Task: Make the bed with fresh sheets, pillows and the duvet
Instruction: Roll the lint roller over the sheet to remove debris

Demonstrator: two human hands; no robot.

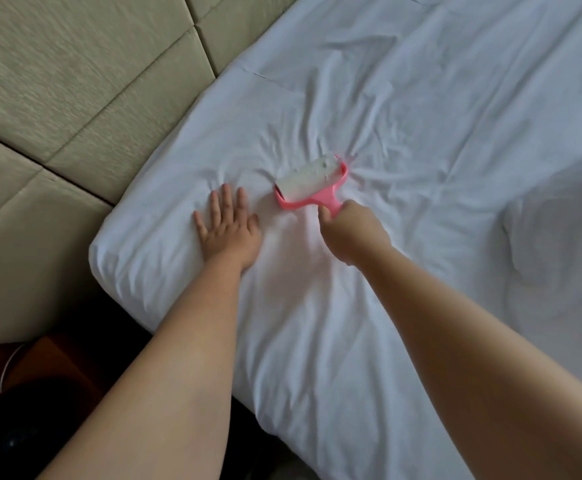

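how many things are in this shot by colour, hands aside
White: 1, the sheet
Pink: 1, the lint roller, held by the right hand
Beige: 1, the headboard
Brown: 1, the nightstand
Total: 4

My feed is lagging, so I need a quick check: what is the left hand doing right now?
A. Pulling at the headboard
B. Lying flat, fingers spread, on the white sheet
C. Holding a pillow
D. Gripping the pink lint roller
B: the left hand lies palm-down with straight, spread fingers on the white sheet, while the right hand grips the handle of the pink lint roller.
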